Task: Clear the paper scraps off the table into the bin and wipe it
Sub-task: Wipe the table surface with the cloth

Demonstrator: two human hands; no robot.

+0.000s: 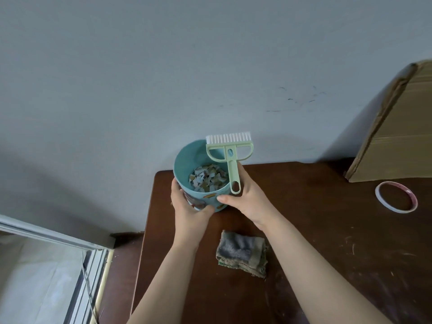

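Most of the frame is taken up by a plain grey wall (210, 66), with a window (58, 265) seen at the lower left. A dark brown counter (327, 253), pretty scuffed, is spread over the lower right. A cardboard box (397, 136) is leaned against the wall at the right edge, its bottom set on the counter.

The teal bin (198, 160) is held in both hands just left of centre, over the counter's far left corner; whether its base is touching the wood can't be told. It's tipped a bit toward the camera. The left hand (187, 206) is wrapped round its left side, fingers curled behind, thumb pressed on the front. The right hand (247, 197) is clamped on the right side, thumb on the front, the other fingers hidden behind.

A folded grey cloth (242, 252) is laid on the counter below the hands. A tape roll (377, 195) is lying flat near the right edge, well apart from it.

A pale green brush (230, 148) is pinned bristles-up between the right hand and the bin's rim. The scraps (208, 180) are piled inside the bin.
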